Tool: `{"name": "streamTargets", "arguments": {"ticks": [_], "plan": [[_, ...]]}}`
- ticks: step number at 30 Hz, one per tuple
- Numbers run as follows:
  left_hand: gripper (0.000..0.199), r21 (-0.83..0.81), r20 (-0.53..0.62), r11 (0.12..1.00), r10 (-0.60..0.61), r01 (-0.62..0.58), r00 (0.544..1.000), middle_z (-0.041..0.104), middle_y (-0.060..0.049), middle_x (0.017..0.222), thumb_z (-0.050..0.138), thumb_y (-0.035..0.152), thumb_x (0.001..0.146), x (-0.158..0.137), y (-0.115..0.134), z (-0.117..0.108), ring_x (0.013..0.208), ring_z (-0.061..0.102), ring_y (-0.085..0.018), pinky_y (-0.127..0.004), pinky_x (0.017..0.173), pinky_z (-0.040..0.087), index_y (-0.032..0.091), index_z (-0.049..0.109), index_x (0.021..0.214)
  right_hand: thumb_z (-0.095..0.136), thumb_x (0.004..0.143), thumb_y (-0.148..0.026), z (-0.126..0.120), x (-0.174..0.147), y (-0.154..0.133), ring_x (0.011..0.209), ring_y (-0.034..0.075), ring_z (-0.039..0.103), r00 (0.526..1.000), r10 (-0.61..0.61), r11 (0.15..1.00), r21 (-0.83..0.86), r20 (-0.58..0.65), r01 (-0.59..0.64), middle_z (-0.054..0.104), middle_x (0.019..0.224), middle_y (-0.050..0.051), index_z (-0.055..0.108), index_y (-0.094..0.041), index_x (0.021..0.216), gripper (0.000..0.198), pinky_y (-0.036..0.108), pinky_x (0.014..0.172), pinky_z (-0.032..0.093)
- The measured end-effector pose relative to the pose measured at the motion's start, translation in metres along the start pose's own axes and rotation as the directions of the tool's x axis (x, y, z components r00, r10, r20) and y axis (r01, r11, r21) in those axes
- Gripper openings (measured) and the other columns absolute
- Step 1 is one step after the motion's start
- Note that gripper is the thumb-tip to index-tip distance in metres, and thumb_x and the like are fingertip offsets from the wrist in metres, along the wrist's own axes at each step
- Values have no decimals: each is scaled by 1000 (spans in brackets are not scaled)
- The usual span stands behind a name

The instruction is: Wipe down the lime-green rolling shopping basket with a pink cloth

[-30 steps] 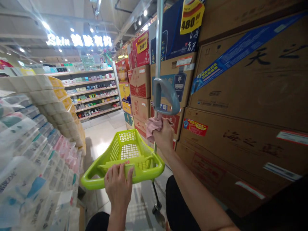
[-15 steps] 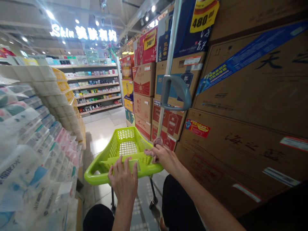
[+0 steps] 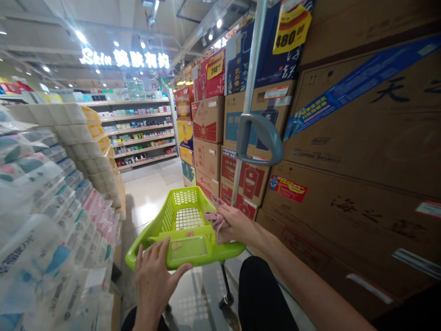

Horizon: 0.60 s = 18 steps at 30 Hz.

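A lime-green shopping cart (image 3: 186, 191) stands in front of me, its basket made of perforated plastic. On the left part of its near rim rests my left hand (image 3: 153, 276), fingers stretched out and thumb spread. My right hand (image 3: 236, 225) is closed on a crumpled pinkish cloth (image 3: 217, 220), which lies against the right side of the cart's rim. Between the hands, the near edge carries a clear rectangular panel (image 3: 188, 248). Just beyond the right hand rises a metal pole with a grey-blue handle (image 3: 243, 138).
Stacked cartons (image 3: 337, 184) form a wall close on the right. Plastic-wrapped paper packs (image 3: 62, 220) are piled on the left. Ahead, a tiled aisle floor (image 3: 148, 188) leads to shelves (image 3: 141, 124) of small goods. My knees are beneath the cart's near edge.
My left hand has shifted left along the rim, and its thumb has spread, uncovering the clear panel. The right hand stays on the cart's right side with the cloth, its wrist turned flatter.
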<state>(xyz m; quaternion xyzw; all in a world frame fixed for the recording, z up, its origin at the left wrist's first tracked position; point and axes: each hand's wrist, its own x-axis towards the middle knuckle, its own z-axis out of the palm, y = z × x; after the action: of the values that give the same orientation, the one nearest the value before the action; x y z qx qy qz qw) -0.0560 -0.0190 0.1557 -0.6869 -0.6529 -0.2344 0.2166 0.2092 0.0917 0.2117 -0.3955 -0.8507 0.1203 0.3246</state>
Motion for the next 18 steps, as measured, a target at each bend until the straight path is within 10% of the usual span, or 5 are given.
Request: {"name": "streamTargets", "arguments": {"ticks": [6, 11, 18], "plan": [[79, 9, 66, 999, -43, 43, 997, 71, -8, 99, 48, 76, 79, 8, 0, 3, 93, 58, -27, -44, 96, 37, 18, 57, 132, 54, 77, -17, -2, -39, -37, 105, 27, 50, 915, 399, 889, -266, 52, -372, 67, 116, 8, 68, -22, 104, 30, 35, 81, 45], [78, 20, 61, 998, -53, 52, 997, 71, -9, 94, 45, 74, 82, 14, 17, 7, 91, 57, -28, -43, 94, 35, 16, 57, 133, 52, 78, -12, 35, -33, -82, 112, 26, 45, 947, 321, 924, -218, 0, -313, 64, 120, 8, 61, -21, 118, 42, 34, 86, 42], [74, -2, 29, 996, -91, 91, 995, 71, -9, 95, 43, 72, 84, 16, 26, 10, 91, 57, -27, -43, 93, 34, 17, 58, 132, 57, 82, -19, 13, -39, -36, 106, 25, 46, 870, 484, 827, -274, -96, -491, 66, 107, 7, 65, -25, 108, 28, 30, 74, 44]]}}
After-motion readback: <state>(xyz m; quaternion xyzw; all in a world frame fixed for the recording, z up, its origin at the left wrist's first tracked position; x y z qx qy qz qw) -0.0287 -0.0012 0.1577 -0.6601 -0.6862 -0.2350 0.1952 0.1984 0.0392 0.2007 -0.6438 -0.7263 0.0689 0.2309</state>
